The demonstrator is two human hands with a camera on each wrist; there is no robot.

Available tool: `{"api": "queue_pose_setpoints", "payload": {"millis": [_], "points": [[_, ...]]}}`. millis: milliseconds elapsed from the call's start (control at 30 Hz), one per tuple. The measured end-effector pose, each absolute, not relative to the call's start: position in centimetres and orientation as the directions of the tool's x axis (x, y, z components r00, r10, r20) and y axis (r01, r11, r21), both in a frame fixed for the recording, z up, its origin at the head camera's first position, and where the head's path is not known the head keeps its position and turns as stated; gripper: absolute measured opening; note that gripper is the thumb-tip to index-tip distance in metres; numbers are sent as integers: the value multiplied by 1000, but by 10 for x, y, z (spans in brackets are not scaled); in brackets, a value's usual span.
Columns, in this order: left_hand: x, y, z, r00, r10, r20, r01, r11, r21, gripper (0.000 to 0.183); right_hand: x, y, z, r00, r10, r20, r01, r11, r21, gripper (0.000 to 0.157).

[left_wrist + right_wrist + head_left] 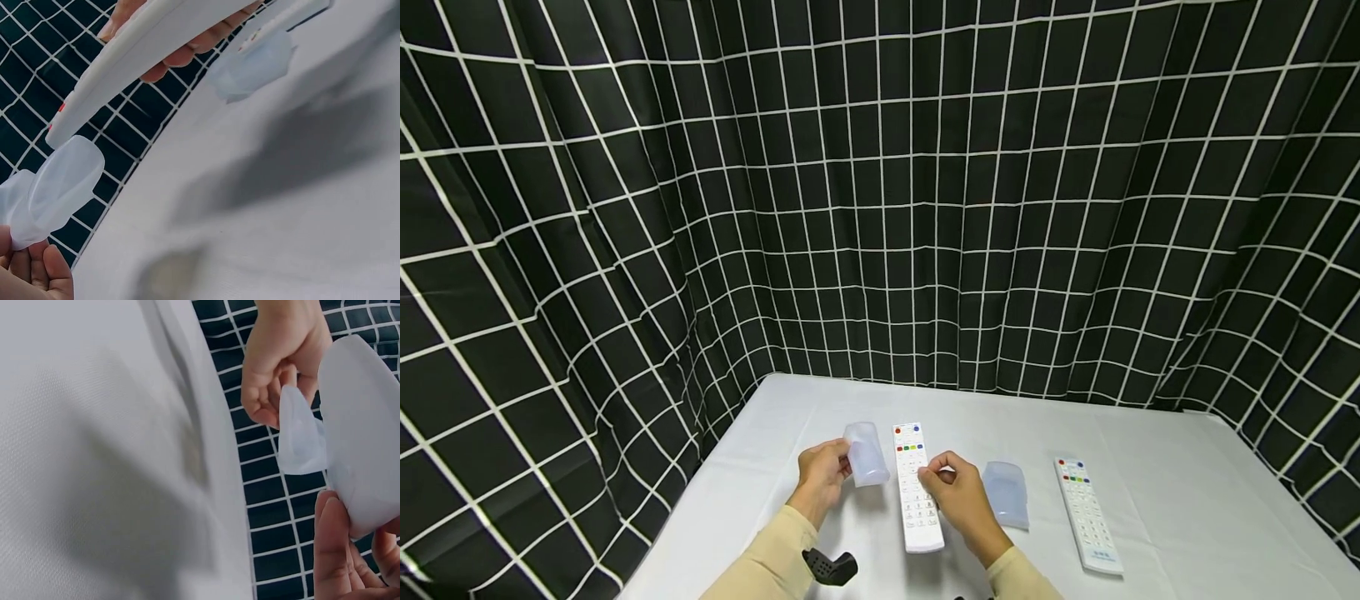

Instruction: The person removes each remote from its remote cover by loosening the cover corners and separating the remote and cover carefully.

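Note:
My left hand (pixel 824 472) pinches a translucent soft sleeve (pixel 867 454), a remote-control cover, by its left side above the table. In the left wrist view the cover (pixel 65 181) has its mouth spread wide. Beside it, my right hand (pixel 958 493) grips a white remote control (pixel 916 492) by its right edge, thumb over the buttons. The remote's coloured buttons are at its far end. From the right wrist view the remote's plain back (pixel 365 434) faces the camera, with fingers along its edges and the cover just beyond it.
A second translucent cover (pixel 1006 493) lies on the white table (pixel 1180 500) right of my right hand. Farther right lies another white remote (pixel 1087 517), buttons up. A black wrist-camera part (pixel 831 568) shows at my left sleeve. Dark curtains (pixel 940 208) with white grid lines surround the table.

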State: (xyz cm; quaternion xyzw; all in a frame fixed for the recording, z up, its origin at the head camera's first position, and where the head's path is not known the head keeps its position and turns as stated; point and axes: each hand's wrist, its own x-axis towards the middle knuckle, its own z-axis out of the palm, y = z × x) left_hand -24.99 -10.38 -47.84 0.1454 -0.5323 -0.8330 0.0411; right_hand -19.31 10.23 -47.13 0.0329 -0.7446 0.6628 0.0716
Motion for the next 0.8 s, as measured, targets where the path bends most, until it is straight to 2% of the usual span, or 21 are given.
{"api": "queue_pose_setpoints", "payload": {"millis": [367, 533, 800], "points": [[-241, -105, -482, -972, -150, -183, -107, -415, 904, 23, -209, 102, -484, -989, 90, 117, -93, 232, -968, 13], [-239, -106, -482, -972, -127, -198, -131, -406, 905, 25, -220, 104, -496, -987, 143, 73, -26, 307, -951, 13], [-238, -109, -482, -972, -123, -200, -136, -400, 906, 23, -228, 107, -513, -987, 162, 8, 49, 347, -937, 13]]}}
